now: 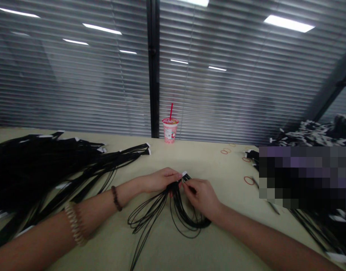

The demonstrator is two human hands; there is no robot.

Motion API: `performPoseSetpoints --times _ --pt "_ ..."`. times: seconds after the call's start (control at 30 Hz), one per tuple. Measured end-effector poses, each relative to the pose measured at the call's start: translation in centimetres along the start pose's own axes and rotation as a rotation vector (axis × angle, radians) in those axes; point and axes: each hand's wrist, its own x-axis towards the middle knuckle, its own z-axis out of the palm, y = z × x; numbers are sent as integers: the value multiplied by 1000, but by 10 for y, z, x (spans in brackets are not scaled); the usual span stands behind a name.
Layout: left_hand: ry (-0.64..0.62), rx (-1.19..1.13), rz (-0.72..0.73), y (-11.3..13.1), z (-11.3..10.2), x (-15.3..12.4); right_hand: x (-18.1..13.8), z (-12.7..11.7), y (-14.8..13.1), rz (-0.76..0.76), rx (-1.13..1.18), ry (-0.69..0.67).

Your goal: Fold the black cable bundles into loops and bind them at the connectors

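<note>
A bundle of thin black cables [178,205] hangs in loops between my hands, just above the table. My left hand [161,180] is closed around the gathered cables near their upper end. A small white connector [184,174] tips the bundle and sits between the fingertips of both hands. My right hand [202,197] pinches the cables right below that connector, its thumb and forefinger pressed together. The loose cable loops spread down over the tabletop [167,248]. Exactly which strands lie under my fingers is hidden.
A large heap of black cables [43,162] with white connectors covers the left side. More cables [328,226] lie at the right, partly behind a pixelated patch. Rubber bands [249,180] lie near a thin dark tool [270,201]. A pink cup [170,131] with a straw stands by the blinds.
</note>
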Motion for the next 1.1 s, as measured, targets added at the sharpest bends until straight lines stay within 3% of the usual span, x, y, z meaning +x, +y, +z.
performPoseSetpoints --times 0.1,0.2,0.3,0.43,0.5,0.87,1.1 --pt "38 -113 -62 -1 4 2 1 1 0 54 -44 12" --pt "79 -218 -82 -4 6 4 0 -3 -5 40 -24 113" --pt "73 -287 -57 -8 6 5 -5 -13 -16 -156 40 189" --pt "39 -294 -43 -7 5 4 -15 -20 -31 -493 -2 144" --pt "46 -265 -56 -6 4 4 -18 -17 -34 -578 -46 120" --pt "56 -231 -88 -3 4 4 -17 -3 -28 -461 -260 118" --pt "45 -133 -107 -8 1 6 -19 1 -23 -391 -256 94"
